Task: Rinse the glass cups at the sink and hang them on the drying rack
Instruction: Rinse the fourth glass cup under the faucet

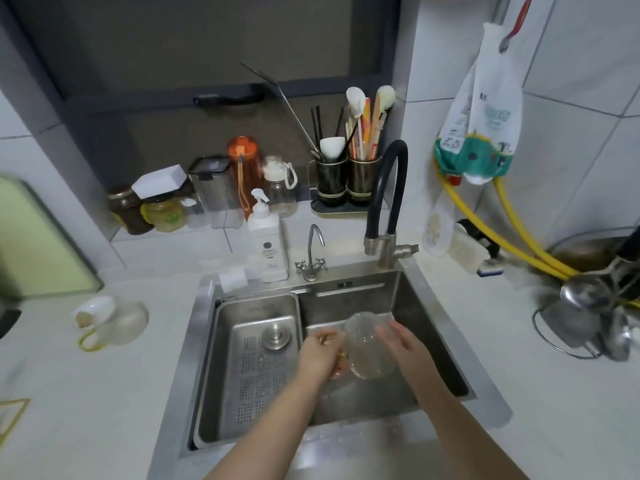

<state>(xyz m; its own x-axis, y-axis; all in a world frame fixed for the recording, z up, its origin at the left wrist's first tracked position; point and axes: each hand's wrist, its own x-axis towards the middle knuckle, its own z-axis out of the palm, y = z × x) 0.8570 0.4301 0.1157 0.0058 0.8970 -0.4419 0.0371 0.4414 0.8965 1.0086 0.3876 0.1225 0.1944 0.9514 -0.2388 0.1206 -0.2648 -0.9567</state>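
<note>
Head view looks down on a steel sink (429, 306) set into a pale tabletop (104, 393), with both hands low over the right-hand basin. The left hand (320, 355) has its grip curled round something at the left side of the glass cup (370, 344), probably a handle, though blur hides the exact hold. The right hand (403, 341) lies against the cup's right wall with fingers fairly straight, steadying it and not clamping it. The cup is tilted, mouth toward the back edge of the sink, and held clear of the basin floor.

Risk, as I judge it: the cup is wet, ribbed glass, slick under bare fingers, and the basin below is hard metal. A slip from the left grip would drop it onto steel and could chip or crack it. The black hose faucet (388, 188) arches up from the sink's back right corner; no stream of water can be made out, so rinsing may be incomplete. No obvious drying rack can be identified, so the carry out of the sink is uncertain.

A perforated steel drain tray (242, 393) fills the left basin, matte and dimpled. A white soap bottle (268, 244) stands at the back edge.
</note>
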